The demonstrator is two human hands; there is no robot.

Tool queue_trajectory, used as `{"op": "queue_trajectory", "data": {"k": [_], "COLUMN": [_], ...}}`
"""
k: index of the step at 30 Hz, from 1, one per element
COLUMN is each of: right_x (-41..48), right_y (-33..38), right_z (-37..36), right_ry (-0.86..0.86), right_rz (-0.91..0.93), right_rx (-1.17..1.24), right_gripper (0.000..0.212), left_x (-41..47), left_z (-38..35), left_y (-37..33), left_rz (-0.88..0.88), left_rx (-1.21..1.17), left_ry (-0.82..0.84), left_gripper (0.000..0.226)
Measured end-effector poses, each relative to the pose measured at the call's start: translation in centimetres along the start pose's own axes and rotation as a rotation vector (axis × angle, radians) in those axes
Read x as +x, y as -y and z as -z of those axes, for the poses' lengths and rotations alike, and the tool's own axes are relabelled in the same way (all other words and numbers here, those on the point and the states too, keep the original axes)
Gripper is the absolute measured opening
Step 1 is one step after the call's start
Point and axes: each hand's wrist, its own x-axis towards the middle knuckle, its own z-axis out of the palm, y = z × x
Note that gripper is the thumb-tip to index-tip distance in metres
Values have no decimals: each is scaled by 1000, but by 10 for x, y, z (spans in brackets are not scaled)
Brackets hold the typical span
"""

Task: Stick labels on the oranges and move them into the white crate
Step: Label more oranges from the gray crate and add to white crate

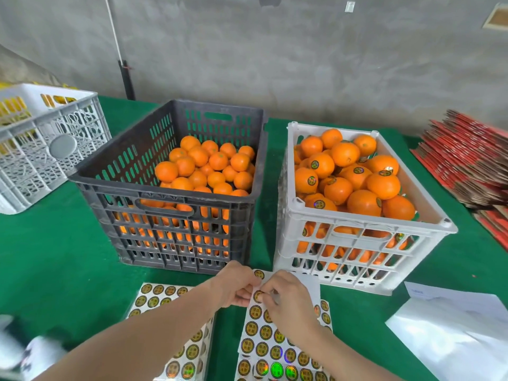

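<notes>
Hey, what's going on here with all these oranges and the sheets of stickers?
A person is peeling a sticker for the fruit. The left hand holds the top edge of a label sheet on the green table, while the right hand pinches one round label on it. Neither hand holds fruit right now. The dark crate contains plain oranges; the white crate beside it is heaped with labelled oranges.

On the green surface (55,257), the left hand (237,284) holds a label sheet (261,342) by its top; the right hand (288,301) pinches one round label (257,296). Behind stand a dark crate (110,186) of bare oranges (198,171) and the white crate (371,220) of labelled oranges (357,174).
</notes>
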Motion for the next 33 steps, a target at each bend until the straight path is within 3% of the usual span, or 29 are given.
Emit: {"op": "queue_trajectory", "data": {"k": [3, 9, 13, 20, 24, 28, 30, 33], "right_x": [-3, -8, -11, -10, -13, -17, -19, -15], "right_y": [0, -10, -6, -14, -13, -10, -10, -6], "right_z": [0, -2, -2, -7, -7, -6, -4, 11], "right_ry": [7, -1, 2, -51, -99, -140, -109, -13], "right_rz": [-25, -47, -37, -150, -68, 71, 87, -112], "right_rx": [39, 44, 45, 92, 46, -9, 48, 291], "right_gripper": [12, 3, 18, 5, 13, 25, 22, 21], "left_x": [2, 8, 10, 10, 8, 6, 8, 15], "left_z": [-2, -7, -10, -16, -21, -23, -22, -17], "left_y": [2, 9, 11, 10, 12, 14, 16, 22], "left_rz": [-2, -8, -4, -131, -31, 15, 3, -71], "left_rx": [19, 42, 51, 169, 50, 3, 14, 124], "left_ry": [10, 29, -8, -63, -60, -89, -71, -30], "left_gripper": [16, 10, 9, 21, 22, 6, 9, 17]}}
